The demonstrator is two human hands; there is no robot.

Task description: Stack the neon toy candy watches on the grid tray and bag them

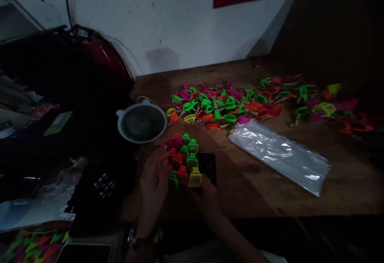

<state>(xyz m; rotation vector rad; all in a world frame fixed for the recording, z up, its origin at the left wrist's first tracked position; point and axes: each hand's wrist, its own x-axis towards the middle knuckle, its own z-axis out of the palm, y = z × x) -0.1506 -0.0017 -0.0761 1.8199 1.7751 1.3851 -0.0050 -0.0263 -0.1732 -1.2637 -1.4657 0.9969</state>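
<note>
A block of toy watches (184,157) in green, orange, pink and yellow stands in rows in front of me. My left hand (154,175) is closed at its left side, with bent fingers against the pink and orange ones. My right hand (207,197) grips the near right corner, beside a yellow toy watch (195,177); its fingers are partly hidden beneath the block. A black perforated tray (210,165) shows behind and to the right of the toy watches. The picture is dark, so the exact finger contacts are unclear.
A round grey fan (142,122) stands left of the block. Loose, bright toy watches (210,103) are heaped along the back of the wooden table (240,191). Clear plastic bags (282,155) lie at the right. Dark clutter and a phone (85,253) are at the left.
</note>
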